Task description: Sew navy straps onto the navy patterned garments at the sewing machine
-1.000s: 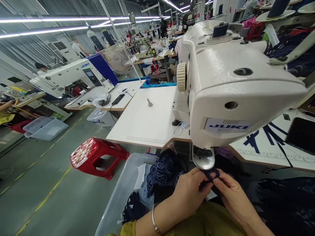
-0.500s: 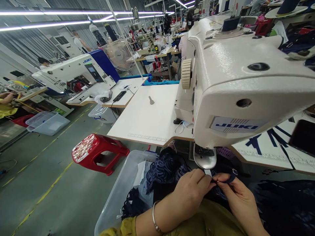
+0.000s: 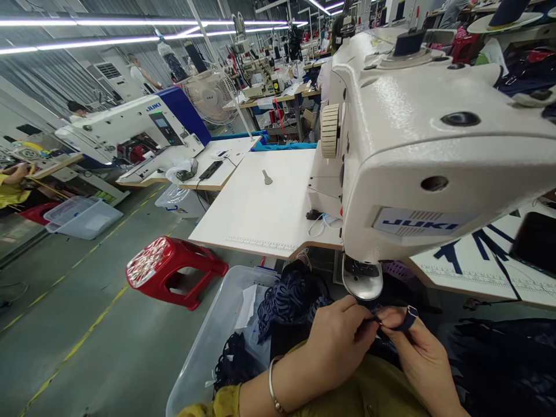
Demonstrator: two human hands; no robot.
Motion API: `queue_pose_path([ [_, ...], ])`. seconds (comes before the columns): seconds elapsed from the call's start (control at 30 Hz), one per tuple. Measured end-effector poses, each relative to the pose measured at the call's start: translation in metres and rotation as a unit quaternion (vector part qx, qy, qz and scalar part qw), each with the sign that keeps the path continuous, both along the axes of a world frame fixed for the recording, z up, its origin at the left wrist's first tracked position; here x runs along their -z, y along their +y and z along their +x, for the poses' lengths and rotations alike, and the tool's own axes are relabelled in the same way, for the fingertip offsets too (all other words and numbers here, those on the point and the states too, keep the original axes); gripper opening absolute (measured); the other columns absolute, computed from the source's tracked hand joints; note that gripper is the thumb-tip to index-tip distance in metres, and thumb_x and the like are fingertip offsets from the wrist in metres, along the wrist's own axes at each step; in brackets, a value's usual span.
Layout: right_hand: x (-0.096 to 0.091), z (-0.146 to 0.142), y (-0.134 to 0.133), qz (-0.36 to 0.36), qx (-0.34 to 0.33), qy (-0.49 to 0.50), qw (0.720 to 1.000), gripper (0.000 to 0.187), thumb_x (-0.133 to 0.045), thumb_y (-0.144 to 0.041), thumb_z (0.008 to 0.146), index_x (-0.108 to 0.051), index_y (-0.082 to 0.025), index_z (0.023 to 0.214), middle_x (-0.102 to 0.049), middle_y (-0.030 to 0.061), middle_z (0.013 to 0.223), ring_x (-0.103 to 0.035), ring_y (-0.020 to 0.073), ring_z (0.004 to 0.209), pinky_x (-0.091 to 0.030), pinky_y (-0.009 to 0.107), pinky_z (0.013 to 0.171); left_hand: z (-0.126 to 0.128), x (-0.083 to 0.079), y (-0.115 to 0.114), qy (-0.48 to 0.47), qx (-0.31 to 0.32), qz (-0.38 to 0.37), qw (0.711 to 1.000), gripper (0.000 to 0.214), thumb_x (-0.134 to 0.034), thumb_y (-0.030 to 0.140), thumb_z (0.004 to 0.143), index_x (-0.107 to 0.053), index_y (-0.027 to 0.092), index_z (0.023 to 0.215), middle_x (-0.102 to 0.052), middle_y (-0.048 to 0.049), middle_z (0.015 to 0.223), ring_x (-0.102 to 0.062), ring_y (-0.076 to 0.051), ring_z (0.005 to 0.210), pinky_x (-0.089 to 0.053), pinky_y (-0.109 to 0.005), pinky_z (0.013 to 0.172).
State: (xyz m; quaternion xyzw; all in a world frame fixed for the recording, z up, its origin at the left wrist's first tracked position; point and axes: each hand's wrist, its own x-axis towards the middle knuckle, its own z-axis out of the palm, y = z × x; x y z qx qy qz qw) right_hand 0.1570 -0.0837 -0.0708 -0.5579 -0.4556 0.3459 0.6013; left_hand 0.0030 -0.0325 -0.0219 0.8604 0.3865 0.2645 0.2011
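Observation:
My left hand (image 3: 339,336) and my right hand (image 3: 414,344) meet just below the round metal plate (image 3: 364,284) under the sewing machine head. Both are closed, pinching a narrow dark navy strap (image 3: 406,322). A small metal ring or slider (image 3: 412,313) sits on the strap's loop above my right fingers. Something tiny and shiny shows between the fingertips, too small to name. The white sewing machine (image 3: 434,156) stands directly in front of my hands.
On the left, a clear plastic bin (image 3: 204,336) holds bundles of dark straps (image 3: 289,304). Beyond it stand a red stool (image 3: 174,272) and a white table (image 3: 256,202). Navy strips (image 3: 482,246) and a phone (image 3: 534,240) lie on the right tabletop; dark fabric (image 3: 508,359) hangs below.
My hands have come slightly down from the metal plate with the strap. A pale tab seen at my left fingertips earlier no longer shows. The metal slider has shifted slightly left and turned.

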Motion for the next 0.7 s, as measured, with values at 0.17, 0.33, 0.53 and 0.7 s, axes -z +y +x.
queue_pose_path([
  [0.17, -0.001, 0.001, 0.001, 0.016, -0.027, 0.031, 0.999, 0.01, -0.07, -0.029, 0.082, -0.065, -0.024, 0.075, -0.066, 0.0033, 0.079, -0.065, 0.0174, 0.074, -0.057, 0.024, 0.064, -0.001, -0.003, 0.001, -0.014, 0.026, 0.042, 0.999, 0.027, -0.046, 0.027, 0.099, -0.061, 0.017, 0.08, -0.057, -0.0004, 0.07, -0.054, -0.012, 0.059, -0.039, -0.022, 0.051],
  [0.33, 0.001, 0.004, 0.0, 0.023, -0.027, 0.044, 0.998, 0.011, -0.068, -0.026, 0.084, -0.062, -0.023, 0.075, -0.066, 0.0035, 0.078, -0.065, 0.017, 0.073, -0.057, 0.025, 0.067, -0.005, -0.003, -0.001, 0.022, 0.048, 0.123, 0.991, 0.026, -0.041, 0.028, 0.101, -0.059, 0.017, 0.086, -0.057, -0.0003, 0.073, -0.053, -0.014, 0.062, -0.039, -0.026, 0.055],
  [0.53, 0.0, 0.007, -0.004, 0.038, -0.055, 0.038, 0.997, 0.009, -0.06, -0.023, 0.09, -0.059, -0.024, 0.08, -0.063, 0.0014, 0.079, -0.063, 0.0149, 0.073, -0.056, 0.022, 0.066, -0.008, -0.005, -0.006, 0.053, 0.068, 0.178, 0.98, 0.014, -0.049, 0.025, 0.099, -0.056, 0.017, 0.09, -0.057, 0.0003, 0.075, -0.051, -0.015, 0.064, -0.035, -0.028, 0.056],
  [0.7, -0.009, 0.008, -0.001, 0.059, -0.071, 0.023, 0.995, 0.003, -0.065, -0.022, 0.086, -0.063, -0.025, 0.086, -0.065, 0.0015, 0.079, -0.065, 0.0151, 0.071, -0.057, 0.021, 0.062, -0.008, -0.013, -0.004, 0.068, 0.077, 0.207, 0.973, 0.015, -0.046, 0.022, 0.1, -0.056, 0.016, 0.091, -0.054, 0.0013, 0.071, -0.048, -0.013, 0.06, -0.031, -0.028, 0.053],
])
